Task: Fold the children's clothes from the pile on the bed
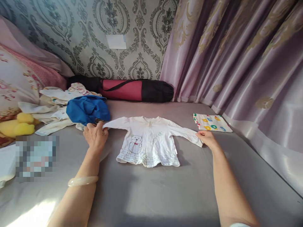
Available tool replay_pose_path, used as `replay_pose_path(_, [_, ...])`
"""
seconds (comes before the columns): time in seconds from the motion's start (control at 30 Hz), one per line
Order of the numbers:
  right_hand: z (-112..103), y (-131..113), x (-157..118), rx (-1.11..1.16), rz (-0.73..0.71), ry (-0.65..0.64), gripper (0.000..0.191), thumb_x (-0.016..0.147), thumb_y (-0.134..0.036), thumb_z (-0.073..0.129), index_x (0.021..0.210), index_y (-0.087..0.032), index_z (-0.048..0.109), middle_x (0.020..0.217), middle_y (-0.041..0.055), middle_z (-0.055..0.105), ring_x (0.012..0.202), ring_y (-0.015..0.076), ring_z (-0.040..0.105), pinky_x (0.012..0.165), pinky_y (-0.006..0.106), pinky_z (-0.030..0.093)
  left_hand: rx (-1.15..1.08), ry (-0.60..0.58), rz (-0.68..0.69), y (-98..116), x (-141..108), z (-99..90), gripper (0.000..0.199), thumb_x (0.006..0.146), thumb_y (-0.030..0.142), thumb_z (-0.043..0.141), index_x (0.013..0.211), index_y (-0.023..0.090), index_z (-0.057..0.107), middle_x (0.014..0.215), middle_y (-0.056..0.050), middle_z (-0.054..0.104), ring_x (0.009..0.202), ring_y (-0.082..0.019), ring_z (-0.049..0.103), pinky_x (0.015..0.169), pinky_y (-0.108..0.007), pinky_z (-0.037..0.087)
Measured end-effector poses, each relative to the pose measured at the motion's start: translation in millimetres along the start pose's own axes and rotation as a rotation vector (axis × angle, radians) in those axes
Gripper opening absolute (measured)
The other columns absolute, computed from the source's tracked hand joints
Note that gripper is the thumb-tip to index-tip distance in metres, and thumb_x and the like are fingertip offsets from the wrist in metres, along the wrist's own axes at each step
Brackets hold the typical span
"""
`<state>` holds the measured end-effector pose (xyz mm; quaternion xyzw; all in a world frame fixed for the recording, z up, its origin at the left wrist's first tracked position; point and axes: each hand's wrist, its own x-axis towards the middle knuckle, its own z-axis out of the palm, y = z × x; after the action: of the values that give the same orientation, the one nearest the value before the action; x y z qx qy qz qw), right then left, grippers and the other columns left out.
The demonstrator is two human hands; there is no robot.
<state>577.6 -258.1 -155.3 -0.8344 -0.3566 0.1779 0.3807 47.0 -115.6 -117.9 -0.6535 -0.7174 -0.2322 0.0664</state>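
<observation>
Forearms (82, 200) forward, left grip (96, 135), right grip (207, 139) pinching shirt (149, 140); filled bag (132, 92) behind.

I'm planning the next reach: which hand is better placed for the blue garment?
Probably the left hand: it's close to the blue garment, while the right hand, farther away, holds a white sleeve.

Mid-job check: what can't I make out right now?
In the head view:
White shirt, back: hidden by its front.
Hem print: too small to read.
Left hand, grip on the sleeve: hidden by the hand itself.
Yellow toy: cut off by the left edge.
Item at left: blurred by pixelation.
</observation>
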Motion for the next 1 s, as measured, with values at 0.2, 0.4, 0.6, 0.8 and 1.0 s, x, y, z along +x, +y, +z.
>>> replay_pose_path(0.2, [-8.7,-11.1,-8.2,-0.405,-0.043,0.057,0.016,0.070,-0.030,0.066,0.080,-0.019,0.072,0.083,0.0101,0.073,0.074,0.0235,0.067,0.066,0.031,0.047,-0.092,-0.248,-0.285,-11.5,4.7,4.7,0.051,0.082,0.053,0.049,0.111,0.013,0.062,0.089,-0.024,0.067,0.088,-0.043,0.063,0.073,-0.051,0.046])
replay_pose_path(0.4, [18.4,-84.9,-39.5,-0.547,-0.290,0.061,0.027,0.085,-0.032,0.050,0.097,-0.023,0.072,0.092,0.0089,0.073,0.082,0.0216,0.065,0.068,0.027,0.043,-0.727,-0.278,-0.318,-12.0,10.2,17.3,0.045,0.076,0.035,0.055,0.119,0.021,0.063,0.072,-0.005,0.066,0.063,-0.022,0.063,0.065,-0.032,0.049])
replay_pose_path(0.6, [115.0,-170.1,-49.7,-0.389,-0.561,-0.343,0.026,0.086,-0.026,0.049,0.089,-0.019,0.074,0.083,0.0029,0.073,0.076,0.0179,0.064,0.068,0.024,0.043,-1.277,-0.260,-0.501,-10.2,15.6,21.0,0.066,0.057,0.019,0.059,0.123,0.014,0.059,0.084,-0.003,0.065,0.075,-0.014,0.063,0.072,-0.025,0.052])
replay_pose_path(0.8, [200.5,-227.3,-41.4,-0.411,-0.540,-0.352,0.026,0.090,-0.023,0.049,0.105,-0.020,0.070,0.107,0.0053,0.072,0.100,0.0189,0.064,0.084,0.025,0.045,-1.443,-0.169,-0.486,-12.2,20.0,19.9,0.059,0.061,0.036,0.066,0.117,0.019,0.063,0.104,-0.007,0.068,0.089,-0.018,0.065,0.071,-0.025,0.052])
replay_pose_path(1.0, [236.1,-245.2,-41.6,-0.512,-0.532,-0.353,0.031,0.091,-0.025,0.055,0.120,-0.019,0.062,0.127,0.0133,0.060,0.116,0.0254,0.058,0.092,0.032,0.044,-1.517,-0.090,-0.529,-18.1,29.9,27.7,0.091,0.055,0.030,0.074,0.140,0.023,0.043,0.105,-0.006,0.068,0.085,-0.017,0.066,0.068,-0.025,0.051])
